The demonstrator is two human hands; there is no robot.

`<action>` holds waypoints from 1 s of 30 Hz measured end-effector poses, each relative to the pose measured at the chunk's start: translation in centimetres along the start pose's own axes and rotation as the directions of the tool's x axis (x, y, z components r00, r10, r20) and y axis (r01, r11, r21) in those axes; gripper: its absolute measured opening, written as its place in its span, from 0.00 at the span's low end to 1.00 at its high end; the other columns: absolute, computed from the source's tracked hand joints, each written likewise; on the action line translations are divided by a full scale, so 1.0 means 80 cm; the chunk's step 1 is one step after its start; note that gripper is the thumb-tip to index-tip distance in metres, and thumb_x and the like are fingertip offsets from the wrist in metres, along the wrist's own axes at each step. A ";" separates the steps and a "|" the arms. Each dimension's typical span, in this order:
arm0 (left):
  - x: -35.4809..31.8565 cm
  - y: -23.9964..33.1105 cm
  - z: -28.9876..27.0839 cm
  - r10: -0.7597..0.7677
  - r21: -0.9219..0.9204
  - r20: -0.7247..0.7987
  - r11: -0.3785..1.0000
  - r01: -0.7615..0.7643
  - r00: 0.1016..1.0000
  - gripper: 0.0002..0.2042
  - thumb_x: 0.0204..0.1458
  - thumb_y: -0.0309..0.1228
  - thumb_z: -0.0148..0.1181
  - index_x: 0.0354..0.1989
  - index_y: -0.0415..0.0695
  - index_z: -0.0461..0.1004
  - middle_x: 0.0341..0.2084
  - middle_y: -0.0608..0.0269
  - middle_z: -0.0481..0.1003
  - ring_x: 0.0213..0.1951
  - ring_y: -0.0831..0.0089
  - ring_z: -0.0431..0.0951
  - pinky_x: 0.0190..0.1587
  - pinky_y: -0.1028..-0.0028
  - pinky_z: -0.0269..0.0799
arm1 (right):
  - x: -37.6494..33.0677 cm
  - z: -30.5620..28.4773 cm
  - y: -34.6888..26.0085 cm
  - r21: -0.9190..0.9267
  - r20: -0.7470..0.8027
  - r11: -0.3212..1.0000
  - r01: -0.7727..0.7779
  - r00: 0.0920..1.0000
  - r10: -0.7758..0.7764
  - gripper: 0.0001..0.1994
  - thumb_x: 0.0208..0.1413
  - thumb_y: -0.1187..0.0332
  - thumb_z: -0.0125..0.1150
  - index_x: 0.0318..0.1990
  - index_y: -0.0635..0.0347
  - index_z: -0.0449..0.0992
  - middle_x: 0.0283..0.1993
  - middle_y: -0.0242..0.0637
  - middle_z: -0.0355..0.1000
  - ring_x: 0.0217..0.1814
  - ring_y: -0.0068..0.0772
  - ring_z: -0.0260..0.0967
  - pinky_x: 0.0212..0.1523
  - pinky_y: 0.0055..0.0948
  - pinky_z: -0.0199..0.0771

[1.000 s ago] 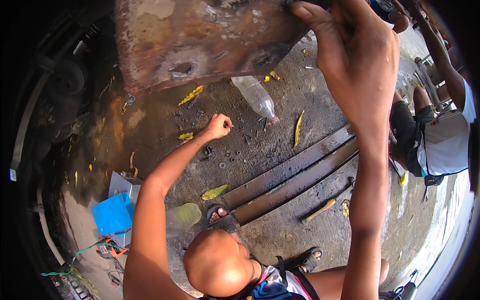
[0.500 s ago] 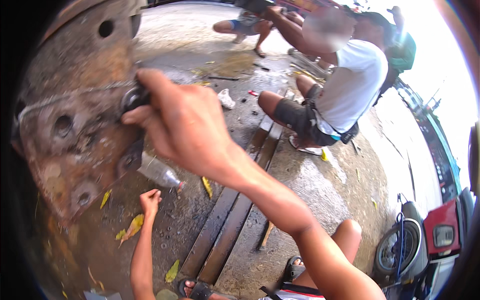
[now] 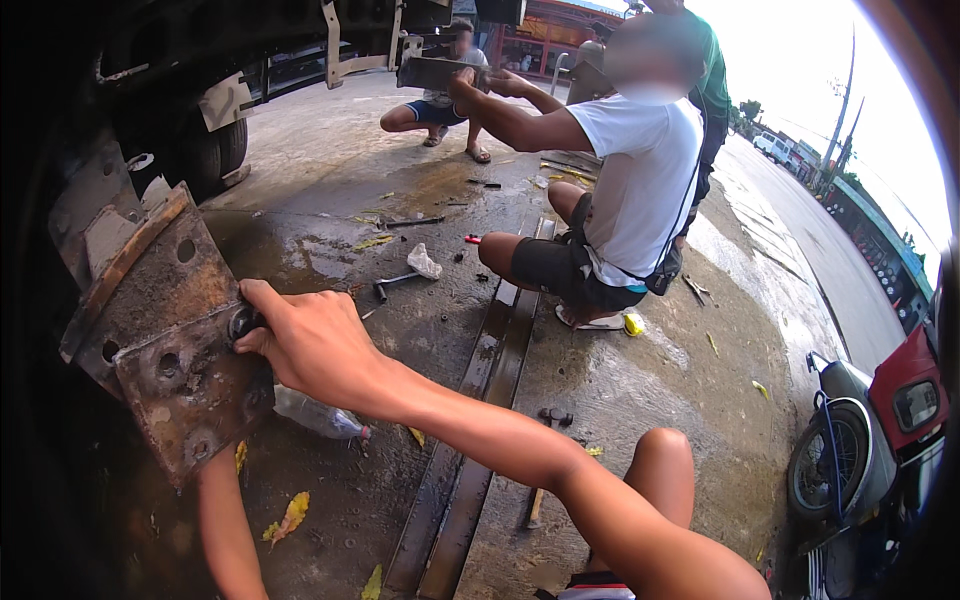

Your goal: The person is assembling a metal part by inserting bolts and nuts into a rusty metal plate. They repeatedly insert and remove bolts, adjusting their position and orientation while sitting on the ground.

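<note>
Rusty plate: the drilled steel plate (image 3: 195, 395) hangs against a second holed bracket plate (image 3: 150, 285), which rises behind and above it.
Right hand: the right hand (image 3: 325, 345) is at the plate's upper right corner, its thumb and forefinger closed in a pinch on a dark round piece (image 3: 243, 322) that sits against the metal.
Left arm: the left forearm (image 3: 228, 530) runs up behind the plate's lower edge; the left hand is hidden there, so how its fingers stand cannot be told.
Lettering: any on the red shopfront (image 3: 545, 45), far beyond the plate, is too small to read.
Changed: half a second ago the left hand showed below the plate, near the bottle; now the plate covers it. The view has tilted up, taking in more of the truck underside and road.
Unchanged: the right hand's pinch on the round piece.
Bottle: the clear bottle (image 3: 315, 415) lies just right of the plate.
Steel channels: two long channels (image 3: 480, 400) lie on the ground farther right of the plate.
Co-worker: a person in a white shirt (image 3: 640, 180) squats well right of the plate, arms stretched forward.
</note>
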State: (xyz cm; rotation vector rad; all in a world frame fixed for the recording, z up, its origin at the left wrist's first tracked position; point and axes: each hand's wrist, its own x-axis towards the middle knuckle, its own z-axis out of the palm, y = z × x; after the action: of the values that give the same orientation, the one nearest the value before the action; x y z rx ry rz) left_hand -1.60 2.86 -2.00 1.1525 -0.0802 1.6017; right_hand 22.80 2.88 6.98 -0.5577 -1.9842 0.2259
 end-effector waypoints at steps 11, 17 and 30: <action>0.002 0.004 -0.002 0.012 0.017 0.023 1.000 -0.012 1.000 0.26 0.71 0.40 0.45 0.73 0.40 0.57 0.69 0.52 0.62 0.68 0.61 0.63 0.73 0.63 0.57 | 0.001 0.000 -0.003 -0.040 0.008 0.999 -0.007 1.000 0.007 0.22 0.53 0.72 0.65 0.55 0.66 0.68 0.29 0.49 0.79 0.35 0.58 0.79 0.32 0.50 0.74; 0.003 0.004 -0.017 0.073 -0.001 0.019 0.997 -0.073 0.997 0.26 0.71 0.40 0.44 0.73 0.40 0.57 0.69 0.52 0.62 0.69 0.61 0.63 0.73 0.62 0.56 | 0.001 -0.007 0.002 -0.048 0.012 0.998 0.034 0.999 -0.034 0.23 0.52 0.74 0.64 0.56 0.66 0.67 0.29 0.49 0.79 0.34 0.59 0.78 0.32 0.51 0.74; -0.002 0.022 -0.015 0.088 0.014 0.030 0.996 -0.088 0.996 0.27 0.71 0.40 0.44 0.73 0.40 0.56 0.70 0.52 0.61 0.69 0.61 0.62 0.73 0.62 0.55 | 0.004 -0.002 0.003 -0.053 0.020 0.998 0.032 0.999 -0.031 0.21 0.54 0.73 0.63 0.54 0.66 0.68 0.31 0.45 0.81 0.32 0.58 0.78 0.31 0.51 0.74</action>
State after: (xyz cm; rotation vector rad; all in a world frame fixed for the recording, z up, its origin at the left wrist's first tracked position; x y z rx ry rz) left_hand -3.71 2.74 -1.85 1.1994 -0.1400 1.6654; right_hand 22.86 3.27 7.23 -0.5598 -2.0209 0.1600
